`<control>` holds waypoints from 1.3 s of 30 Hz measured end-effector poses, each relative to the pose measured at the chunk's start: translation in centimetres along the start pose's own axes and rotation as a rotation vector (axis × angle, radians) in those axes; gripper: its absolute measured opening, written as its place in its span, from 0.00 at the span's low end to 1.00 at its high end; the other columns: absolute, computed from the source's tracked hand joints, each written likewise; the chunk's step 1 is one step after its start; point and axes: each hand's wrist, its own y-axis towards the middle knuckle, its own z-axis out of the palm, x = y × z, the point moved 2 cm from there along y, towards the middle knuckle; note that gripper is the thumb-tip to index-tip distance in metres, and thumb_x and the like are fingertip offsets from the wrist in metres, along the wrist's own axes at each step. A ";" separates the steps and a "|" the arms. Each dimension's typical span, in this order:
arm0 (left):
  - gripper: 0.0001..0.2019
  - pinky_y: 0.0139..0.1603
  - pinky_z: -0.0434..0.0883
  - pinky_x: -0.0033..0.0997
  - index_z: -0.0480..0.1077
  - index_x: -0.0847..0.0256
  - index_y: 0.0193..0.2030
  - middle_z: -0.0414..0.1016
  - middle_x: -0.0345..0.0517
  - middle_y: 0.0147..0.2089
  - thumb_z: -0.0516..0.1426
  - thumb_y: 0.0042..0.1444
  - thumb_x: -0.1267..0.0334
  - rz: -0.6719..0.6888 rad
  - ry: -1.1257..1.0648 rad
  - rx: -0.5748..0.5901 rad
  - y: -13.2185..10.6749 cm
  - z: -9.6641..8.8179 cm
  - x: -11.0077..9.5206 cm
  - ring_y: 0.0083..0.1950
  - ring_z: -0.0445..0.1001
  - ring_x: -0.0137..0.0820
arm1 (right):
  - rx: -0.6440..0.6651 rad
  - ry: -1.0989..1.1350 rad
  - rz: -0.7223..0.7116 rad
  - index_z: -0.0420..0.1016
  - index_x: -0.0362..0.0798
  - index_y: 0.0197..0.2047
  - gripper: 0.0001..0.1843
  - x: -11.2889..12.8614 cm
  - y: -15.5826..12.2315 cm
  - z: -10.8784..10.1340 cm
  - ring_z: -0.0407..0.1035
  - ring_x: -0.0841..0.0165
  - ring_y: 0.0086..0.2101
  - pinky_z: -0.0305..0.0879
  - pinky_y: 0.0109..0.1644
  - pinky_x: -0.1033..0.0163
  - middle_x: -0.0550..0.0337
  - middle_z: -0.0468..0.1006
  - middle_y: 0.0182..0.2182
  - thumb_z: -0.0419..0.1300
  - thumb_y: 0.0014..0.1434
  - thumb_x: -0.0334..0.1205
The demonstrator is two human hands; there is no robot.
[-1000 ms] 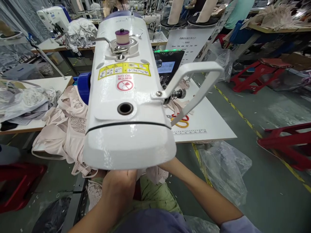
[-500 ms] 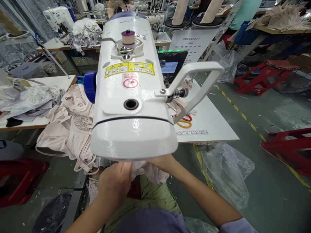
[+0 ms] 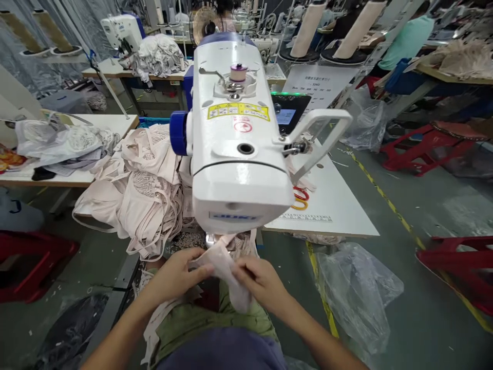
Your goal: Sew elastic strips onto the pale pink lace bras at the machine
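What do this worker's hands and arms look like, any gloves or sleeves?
Both are bare: no gloves on the left hand or the right hand, and no ring, watch or bracelet shows. The left forearm and right forearm are uncovered down to the picture's lower edge; no sleeve is in view.

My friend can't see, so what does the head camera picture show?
A person's left hand and right hand pinch a pale pink fabric piece in front of a white sewing machine. Pale pink garments are piled left of the machine; scissors lie on the white table to its right.
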 end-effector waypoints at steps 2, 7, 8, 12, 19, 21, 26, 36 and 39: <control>0.18 0.40 0.67 0.29 0.74 0.60 0.44 0.76 0.45 0.41 0.55 0.63 0.47 0.026 -0.119 0.078 -0.8 0.4 0.2 0.42 0.73 0.36 | 0.084 0.134 -0.020 0.64 0.47 0.27 0.21 1.5 -1.4 1.5 0.58 0.74 0.24 0.51 0.29 0.67 0.66 0.61 0.22 0.52 0.68 0.51; 0.19 0.33 0.62 0.26 0.72 0.62 0.36 0.68 0.40 0.31 0.51 0.66 0.49 0.017 -0.134 -0.112 -4.4 -0.4 1.0 0.32 0.66 0.29 | 0.170 0.430 -0.032 0.73 0.48 0.39 0.23 2.8 -0.7 6.3 0.64 0.69 0.32 0.61 0.36 0.64 0.61 0.70 0.31 0.59 0.60 0.62; 0.19 0.33 0.62 0.26 0.72 0.62 0.36 0.68 0.40 0.30 0.51 0.67 0.49 0.016 -0.098 -0.147 -5.1 -0.9 1.1 0.32 0.65 0.29 | 0.183 0.527 -0.013 0.73 0.48 0.46 0.28 2.7 0.2 7.5 0.67 0.66 0.37 0.65 0.41 0.62 0.57 0.73 0.38 0.62 0.56 0.64; 0.19 0.32 0.61 0.27 0.72 0.61 0.33 0.69 0.39 0.29 0.50 0.67 0.51 -0.010 0.010 -0.193 -6.3 -2.6 2.1 0.31 0.65 0.29 | 0.110 1.032 0.283 0.72 0.50 0.51 0.30 1.7 3.8 11.0 0.71 0.64 0.39 0.71 0.45 0.58 0.53 0.75 0.42 0.66 0.53 0.62; 0.14 0.42 0.66 0.36 0.73 0.62 0.38 0.73 0.50 0.39 0.55 0.61 0.53 -0.093 0.370 -0.687 -4.7 -0.7 6.8 0.42 0.69 0.40 | -0.313 0.747 0.276 0.71 0.50 0.36 0.12 -1.5 3.2 12.4 0.70 0.67 0.35 0.70 0.43 0.61 0.60 0.74 0.33 0.65 0.56 0.48; 0.15 0.40 0.68 0.35 0.73 0.61 0.37 0.74 0.48 0.36 0.55 0.61 0.51 -0.128 0.077 -0.591 -4.0 1.2 8.0 0.39 0.71 0.38 | -0.322 0.498 0.145 0.72 0.50 0.37 0.08 -2.4 2.2 12.9 0.71 0.64 0.39 0.70 0.46 0.58 0.58 0.75 0.37 0.63 0.59 0.45; 0.17 0.40 0.71 0.31 0.74 0.62 0.41 0.77 0.46 0.37 0.54 0.62 0.49 -0.095 -0.324 -0.473 -2.7 4.0 8.9 0.39 0.75 0.35 | -0.152 0.033 -0.161 0.76 0.50 0.35 0.07 -3.8 0.2 13.0 0.71 0.61 0.40 0.69 0.43 0.56 0.53 0.76 0.39 0.59 0.62 0.41; 0.17 0.34 0.66 0.26 0.71 0.61 0.37 0.70 0.40 0.31 0.53 0.65 0.49 -0.043 -0.324 -0.433 -3.7 4.1 6.0 0.33 0.68 0.29 | -0.120 -0.032 -0.110 0.74 0.52 0.57 0.18 -1.2 1.1 8.3 0.73 0.66 0.34 0.71 0.38 0.60 0.52 0.79 0.41 0.56 0.67 0.43; 0.16 0.36 0.67 0.27 0.72 0.60 0.38 0.70 0.40 0.32 0.52 0.65 0.49 -0.048 -0.323 -0.425 -3.7 3.9 5.4 0.35 0.69 0.30 | -0.168 -0.004 -0.069 0.77 0.53 0.53 0.16 -0.9 1.2 8.2 0.74 0.66 0.34 0.73 0.38 0.60 0.52 0.78 0.44 0.58 0.65 0.45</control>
